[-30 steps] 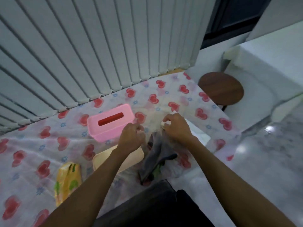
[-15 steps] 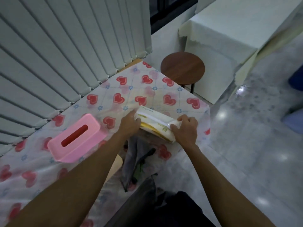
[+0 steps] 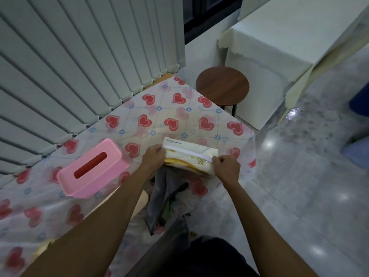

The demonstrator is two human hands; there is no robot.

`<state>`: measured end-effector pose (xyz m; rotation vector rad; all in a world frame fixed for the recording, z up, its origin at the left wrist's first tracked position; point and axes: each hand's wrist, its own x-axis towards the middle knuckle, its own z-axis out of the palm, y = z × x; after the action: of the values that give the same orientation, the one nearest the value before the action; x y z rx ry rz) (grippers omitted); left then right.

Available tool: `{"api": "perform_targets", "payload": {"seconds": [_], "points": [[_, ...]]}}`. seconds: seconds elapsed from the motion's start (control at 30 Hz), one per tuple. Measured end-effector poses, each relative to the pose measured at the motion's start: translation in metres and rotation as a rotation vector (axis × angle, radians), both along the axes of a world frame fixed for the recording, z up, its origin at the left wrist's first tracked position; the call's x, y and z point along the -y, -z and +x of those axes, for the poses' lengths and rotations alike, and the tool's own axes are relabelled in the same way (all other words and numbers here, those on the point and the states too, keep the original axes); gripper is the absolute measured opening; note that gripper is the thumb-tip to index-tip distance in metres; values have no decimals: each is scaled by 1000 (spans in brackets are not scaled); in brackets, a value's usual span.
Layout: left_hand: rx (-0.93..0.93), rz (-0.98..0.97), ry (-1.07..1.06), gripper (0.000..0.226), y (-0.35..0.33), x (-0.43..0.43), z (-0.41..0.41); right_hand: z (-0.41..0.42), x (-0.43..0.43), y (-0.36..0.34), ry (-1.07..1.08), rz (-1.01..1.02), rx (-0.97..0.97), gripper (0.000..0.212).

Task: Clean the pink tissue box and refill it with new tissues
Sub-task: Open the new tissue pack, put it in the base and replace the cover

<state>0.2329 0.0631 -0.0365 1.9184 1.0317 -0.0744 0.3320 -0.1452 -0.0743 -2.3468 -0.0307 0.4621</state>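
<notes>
The pink tissue box (image 3: 92, 169) lies on the heart-print tablecloth (image 3: 171, 108), slot up, to the left of my arms. I hold a pack of tissues (image 3: 189, 156) in white and yellow wrap near the table's right corner. My left hand (image 3: 154, 158) grips its left end. At the pack's right end my right hand (image 3: 226, 167) pinches the white strip along its top. A grey cloth (image 3: 163, 194) lies crumpled just below the pack, partly hidden by my left arm.
White vertical blinds (image 3: 79, 56) hang along the table's far side. A round brown stool (image 3: 222, 84) stands beyond the table's corner, with a white covered block (image 3: 279, 47) behind it. The table's edge runs close under my hands; shiny floor (image 3: 299, 176) spreads to the right.
A second ago my hands were at the grey cloth with no pack visible. Now both hold the tissue pack, turned flatter, with my right fingers pinching its top strip. The view has shifted right.
</notes>
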Motion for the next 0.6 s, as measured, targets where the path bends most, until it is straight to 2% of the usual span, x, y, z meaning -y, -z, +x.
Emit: {"api": "perform_targets", "payload": {"seconds": [0.1,0.23,0.33,0.43,0.5,0.6], "points": [[93,-52,-138,33,-20,-5,-17,1,-11,-20,-5,118,-12,24],[175,-124,-324,12,-39,-22,-70,-6,-46,-56,-166,239,47,24],[233,-146,-531,17,-41,-26,-120,-22,-83,-68,-346,177,112,23],[316,-174,-751,8,-37,-17,-174,-53,-123,-66,-536,117,82,23],[311,-158,-866,13,-30,-10,-206,-80,-147,-62,-681,70,81,25],[283,-158,-963,19,-21,-1,-237,-108,-168,-48,-783,55,15,23]]}}
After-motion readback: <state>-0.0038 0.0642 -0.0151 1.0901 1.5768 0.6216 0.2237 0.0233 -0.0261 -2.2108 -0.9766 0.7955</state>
